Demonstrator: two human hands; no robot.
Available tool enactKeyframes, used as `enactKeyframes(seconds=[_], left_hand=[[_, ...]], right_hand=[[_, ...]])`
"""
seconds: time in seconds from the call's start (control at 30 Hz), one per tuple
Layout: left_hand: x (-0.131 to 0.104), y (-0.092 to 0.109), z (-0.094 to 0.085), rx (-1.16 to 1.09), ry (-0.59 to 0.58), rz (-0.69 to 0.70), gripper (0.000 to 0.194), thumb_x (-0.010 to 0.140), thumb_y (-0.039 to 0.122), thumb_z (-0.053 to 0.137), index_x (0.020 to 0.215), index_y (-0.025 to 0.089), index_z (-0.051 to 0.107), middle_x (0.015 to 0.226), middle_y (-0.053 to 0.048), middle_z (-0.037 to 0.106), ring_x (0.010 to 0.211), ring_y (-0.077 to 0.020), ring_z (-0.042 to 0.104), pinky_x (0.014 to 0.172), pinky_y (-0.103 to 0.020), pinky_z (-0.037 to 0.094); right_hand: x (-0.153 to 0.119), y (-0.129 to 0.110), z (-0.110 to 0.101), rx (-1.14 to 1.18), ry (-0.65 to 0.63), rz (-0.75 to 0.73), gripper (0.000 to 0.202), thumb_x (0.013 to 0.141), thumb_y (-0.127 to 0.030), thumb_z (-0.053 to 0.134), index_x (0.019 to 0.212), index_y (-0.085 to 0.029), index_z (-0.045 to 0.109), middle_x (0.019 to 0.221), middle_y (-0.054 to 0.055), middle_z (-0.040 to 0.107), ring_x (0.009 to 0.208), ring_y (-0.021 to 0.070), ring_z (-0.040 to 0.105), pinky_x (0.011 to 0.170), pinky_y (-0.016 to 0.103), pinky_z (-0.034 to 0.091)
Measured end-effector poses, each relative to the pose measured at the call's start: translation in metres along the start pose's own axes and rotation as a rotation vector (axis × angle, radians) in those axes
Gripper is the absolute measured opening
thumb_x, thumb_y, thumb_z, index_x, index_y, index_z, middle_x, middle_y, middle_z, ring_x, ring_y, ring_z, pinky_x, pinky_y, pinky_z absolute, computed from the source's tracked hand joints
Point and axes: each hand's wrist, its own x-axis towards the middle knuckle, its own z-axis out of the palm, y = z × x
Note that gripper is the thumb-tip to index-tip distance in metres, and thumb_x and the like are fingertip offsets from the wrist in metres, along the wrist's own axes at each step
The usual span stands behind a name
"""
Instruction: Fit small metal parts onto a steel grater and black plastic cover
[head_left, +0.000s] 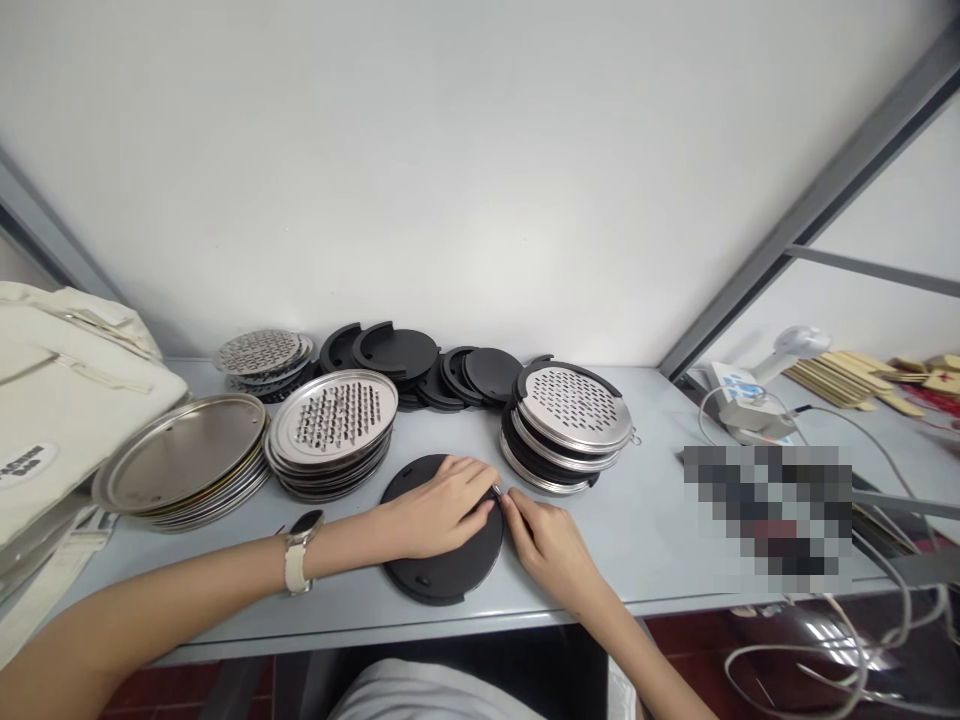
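A round black disc (442, 575) lies flat near the front edge of the table. My left hand (450, 505) rests over it from the left, its fingers bent across the top and toward the right rim. The hand covers the middle of the disc. At that rim my right hand (547, 545) pinches a small shiny metal piece (496, 490) between thumb and forefinger. The tips of both hands nearly meet there. The piece is too small to name exactly. Just behind my right hand stands a stack of round grater plates and black discs (574, 405).
Left of my hands stand another grater plate stack (337, 415) and a pile of plain metal discs (187, 455). More perforated plates (259, 355) and black discs (397, 350) line the wall. A white bag (67, 390) is far left; a white device with cables (742, 400) stands right.
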Motion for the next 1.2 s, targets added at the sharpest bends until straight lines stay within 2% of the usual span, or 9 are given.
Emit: enactKeyframes(seconds=[0.37, 0.57, 0.87, 1.2], left_hand=[[0.0008, 0.0006, 0.0001, -0.024, 0.009, 0.004, 0.021, 0.096, 0.017, 0.04, 0.116, 0.018, 0.049, 0.106, -0.008, 0.058, 0.102, -0.0219, 0.053, 0.094, -0.038, 0.039], [0.0009, 0.0007, 0.0004, -0.017, 0.014, 0.012, 0.025, 0.096, 0.016, 0.041, 0.119, 0.018, 0.048, 0.113, -0.009, 0.058, 0.108, -0.0226, 0.052, 0.097, -0.039, 0.038], [-0.0002, 0.0, 0.0021, 0.013, 0.025, 0.006, 0.024, 0.096, 0.018, 0.04, 0.118, 0.017, 0.048, 0.111, -0.01, 0.058, 0.108, -0.0229, 0.052, 0.097, -0.039, 0.039], [0.0002, 0.0012, 0.0002, 0.007, 0.008, -0.005, 0.016, 0.096, 0.019, 0.038, 0.109, 0.018, 0.048, 0.101, -0.008, 0.057, 0.097, -0.0224, 0.053, 0.091, -0.039, 0.039]], right_hand=[[-0.0007, 0.0007, -0.0047, 0.114, -0.024, 0.027, 0.04, 0.102, -0.033, 0.027, 0.069, -0.021, 0.047, 0.059, 0.0, 0.056, 0.052, 0.0137, 0.051, 0.054, 0.025, 0.028], [-0.0005, 0.0001, -0.0038, 0.035, -0.029, 0.005, 0.037, 0.101, -0.03, 0.029, 0.074, -0.02, 0.052, 0.062, 0.0, 0.059, 0.053, 0.0148, 0.054, 0.055, 0.026, 0.028], [0.0011, -0.003, -0.0045, -0.051, -0.035, -0.003, 0.038, 0.102, -0.029, 0.026, 0.074, -0.02, 0.051, 0.058, 0.0, 0.058, 0.051, 0.0148, 0.055, 0.053, 0.026, 0.026], [0.0014, -0.0029, -0.0029, -0.07, -0.017, -0.029, 0.035, 0.101, -0.027, 0.029, 0.075, -0.019, 0.052, 0.059, 0.001, 0.06, 0.053, 0.0148, 0.057, 0.053, 0.027, 0.026]])
